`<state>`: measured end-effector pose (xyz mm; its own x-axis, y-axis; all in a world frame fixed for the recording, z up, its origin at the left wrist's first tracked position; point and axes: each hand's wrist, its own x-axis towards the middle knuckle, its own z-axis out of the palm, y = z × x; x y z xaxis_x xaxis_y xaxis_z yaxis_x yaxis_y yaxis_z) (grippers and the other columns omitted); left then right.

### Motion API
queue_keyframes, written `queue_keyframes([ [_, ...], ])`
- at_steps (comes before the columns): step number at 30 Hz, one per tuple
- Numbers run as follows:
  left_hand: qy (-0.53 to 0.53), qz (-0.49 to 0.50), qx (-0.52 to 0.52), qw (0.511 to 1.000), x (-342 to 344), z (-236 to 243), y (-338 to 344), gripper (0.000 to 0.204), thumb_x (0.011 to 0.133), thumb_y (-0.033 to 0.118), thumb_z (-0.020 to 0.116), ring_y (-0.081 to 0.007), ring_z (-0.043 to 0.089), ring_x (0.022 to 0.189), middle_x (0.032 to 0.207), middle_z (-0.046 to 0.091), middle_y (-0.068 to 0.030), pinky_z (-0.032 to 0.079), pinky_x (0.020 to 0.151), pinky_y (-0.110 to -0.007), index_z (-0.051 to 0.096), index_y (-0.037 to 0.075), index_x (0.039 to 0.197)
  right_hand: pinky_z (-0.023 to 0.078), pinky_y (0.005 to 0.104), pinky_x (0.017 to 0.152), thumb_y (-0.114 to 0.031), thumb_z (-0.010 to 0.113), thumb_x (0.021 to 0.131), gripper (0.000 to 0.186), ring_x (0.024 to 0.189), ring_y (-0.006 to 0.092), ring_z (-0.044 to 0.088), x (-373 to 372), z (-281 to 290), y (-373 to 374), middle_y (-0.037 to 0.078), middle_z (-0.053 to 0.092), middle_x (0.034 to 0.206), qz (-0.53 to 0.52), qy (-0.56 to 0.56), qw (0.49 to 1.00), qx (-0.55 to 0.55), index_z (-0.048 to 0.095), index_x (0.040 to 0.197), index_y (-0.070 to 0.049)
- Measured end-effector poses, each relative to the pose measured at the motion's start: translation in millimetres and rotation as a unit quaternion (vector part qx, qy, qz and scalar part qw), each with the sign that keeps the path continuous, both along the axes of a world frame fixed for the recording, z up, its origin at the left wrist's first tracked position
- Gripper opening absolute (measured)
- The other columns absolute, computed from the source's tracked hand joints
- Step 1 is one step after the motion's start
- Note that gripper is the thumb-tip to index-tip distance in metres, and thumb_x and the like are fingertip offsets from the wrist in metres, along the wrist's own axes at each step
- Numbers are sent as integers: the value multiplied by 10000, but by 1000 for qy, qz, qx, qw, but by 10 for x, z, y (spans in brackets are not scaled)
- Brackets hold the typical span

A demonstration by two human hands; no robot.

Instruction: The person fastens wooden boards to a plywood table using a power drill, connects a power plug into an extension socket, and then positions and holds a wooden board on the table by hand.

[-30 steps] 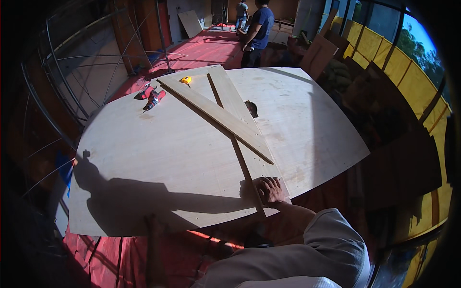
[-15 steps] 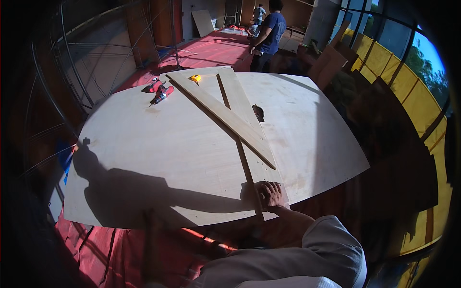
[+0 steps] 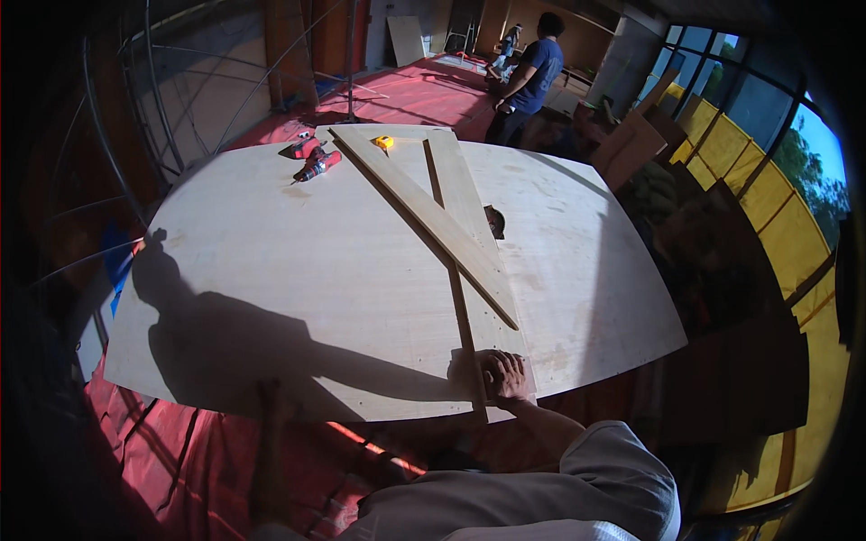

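Observation:
My right hand [image 3: 507, 377] rests on the near end of a long wooden strip [image 3: 449, 167], fingers spread and slightly bent. A second strip [image 3: 406, 203] lies diagonally across it. Both lie on the large pale plywood panel [image 3: 225, 243], which carries my shadow. Near the far edge are two red power tools [image 3: 317, 164] and a yellow tape measure [image 3: 384, 142]. A dark, hard-to-make-out object or opening [image 3: 494, 222] is beside the strips. My left hand [image 3: 269, 392] is dim at the panel's near edge, its fingers hidden in shadow.
Red sheeting [image 3: 406, 99] covers the floor. Metal scaffold tubes [image 3: 144, 90] stand at left. A person in a blue shirt [image 3: 532, 77] stands beyond the panel, with people [image 3: 505, 50] farther back. Leaning boards [image 3: 622, 149] and yellow barriers [image 3: 749, 189] line the right.
The view has shifted, so the far objects sit farther right and the panel's near-left edge higher. My right hand stays on the strip's near end.

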<state>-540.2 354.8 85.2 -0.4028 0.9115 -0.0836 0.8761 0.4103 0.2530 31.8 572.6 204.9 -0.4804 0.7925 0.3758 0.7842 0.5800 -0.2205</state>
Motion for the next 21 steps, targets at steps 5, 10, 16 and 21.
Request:
queue_keyframes([
  [5,-34,4,-10,999,184,226,184,1151,579,504,808,-446,160,1390,1453,303,-269,45,1163,-542,257,-47,1426,300,491,1053,-252,582,844,407,1203,307,462,80,56,-42,112,518,1269,-11,-5,1000,27,514,1204,-74],
  [10,-7,18,7,1000,120,163,51,1096,586,472,815,-450,193,1379,1437,327,-275,57,1162,-543,305,-57,1399,285,494,1061,-270,579,844,423,1213,311,455,13,49,-20,119,518,1273,1,0,1000,13,519,1213,-74],
  [16,9,-4,55,998,78,168,45,999,562,476,813,-459,305,1303,1364,386,-294,159,1140,-543,418,-38,1322,267,493,1074,-297,579,843,445,1231,306,438,26,6,-11,117,505,1292,-5,2,1000,3,519,1223,-73],
  [21,-3,-8,18,1000,191,375,148,965,581,459,796,-454,312,1300,1360,393,-287,165,1138,-543,418,-25,1326,256,492,1085,-313,579,847,461,1248,298,421,82,-44,-4,108,486,1314,-17,-10,1000,-7,509,1237,-77],
])
